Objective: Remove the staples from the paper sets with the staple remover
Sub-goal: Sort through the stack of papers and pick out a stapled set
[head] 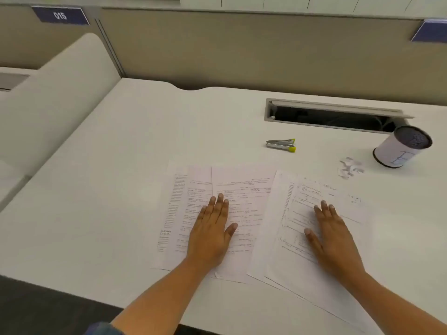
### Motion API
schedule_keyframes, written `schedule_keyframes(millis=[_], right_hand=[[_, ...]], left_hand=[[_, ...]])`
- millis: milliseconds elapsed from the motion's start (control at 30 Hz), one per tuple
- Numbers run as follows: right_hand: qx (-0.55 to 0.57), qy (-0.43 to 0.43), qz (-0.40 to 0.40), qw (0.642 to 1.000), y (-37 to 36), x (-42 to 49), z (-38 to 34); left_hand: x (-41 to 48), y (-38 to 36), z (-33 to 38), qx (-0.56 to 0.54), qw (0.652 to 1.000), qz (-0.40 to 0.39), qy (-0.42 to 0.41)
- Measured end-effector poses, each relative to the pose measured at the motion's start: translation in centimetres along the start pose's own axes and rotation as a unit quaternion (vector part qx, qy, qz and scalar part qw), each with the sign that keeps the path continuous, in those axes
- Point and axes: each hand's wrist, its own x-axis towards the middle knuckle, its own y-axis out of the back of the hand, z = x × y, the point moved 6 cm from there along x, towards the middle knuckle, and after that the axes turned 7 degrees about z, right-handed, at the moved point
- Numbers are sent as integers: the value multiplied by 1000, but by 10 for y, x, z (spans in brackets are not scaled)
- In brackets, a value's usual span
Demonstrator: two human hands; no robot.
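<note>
Left hand (212, 228): palm down, fingers straight, flat on left paper set (183, 213). Right hand (331, 233): palm down, fingers spread, flat on right paper set (290, 262). Staple remover (281, 144): on desk (96, 189) beyond the papers, untouched. Partition label (60, 15): "015". Print on sheets illegible.

On the counter (121, 165) I see the left paper set (183, 213) under my left hand (210, 233) and, overlapping its edge, the right paper set (290, 262) under my right hand (333, 235). Behind them lies the staple remover (281, 145); further right, small bits (350, 166), then a cup (401, 147). A cable slot (333, 117) sits behind those.
</note>
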Motion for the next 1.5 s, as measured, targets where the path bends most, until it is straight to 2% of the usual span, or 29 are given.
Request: schedule_keyframes(millis=[133,267,400,500,600,733,867,933,1067,1200,1300,1400,1500], right_hand=[[-15,-5,-23,1000,-6,-3,3],[-8,4,-8,1000,-3,-2,0],[18,0,8,1000,7,-11,-6],[23,-8,6,1000,9,-23,-2],[16,-19,-15,1000,1,-35,5],[-16,-13,-9,1000,-4,-41,8],[-21,-17,-6,1000,-4,-41,6],[-21,-19,-8,1000,-3,-40,6],[-22,-19,-17,999,-3,-41,6],[-13,-22,-24,999,-4,-40,4],[13,-5,-39,999,-6,-36,-9],[75,6,-59,995,-8,-33,-24],[149,-28,-55,987,1,-31,-28]], left_hand=[[-4,-7,-10,6,999,-26,20],[0,-1,-8,-1,1000,-16,25],[-1,21,-1,-88,986,40,135],[-9,38,7,-165,946,89,265],[-16,32,7,-233,895,62,376],[-13,29,13,-319,836,51,443],[-6,26,22,-407,757,26,511],[-2,28,24,-422,741,8,523],[5,27,36,-434,769,-60,465],[2,21,58,-421,814,-113,382],[-4,15,76,-442,810,-132,361],[-10,8,85,-435,822,-131,345],[-14,8,83,-432,824,-106,350]])
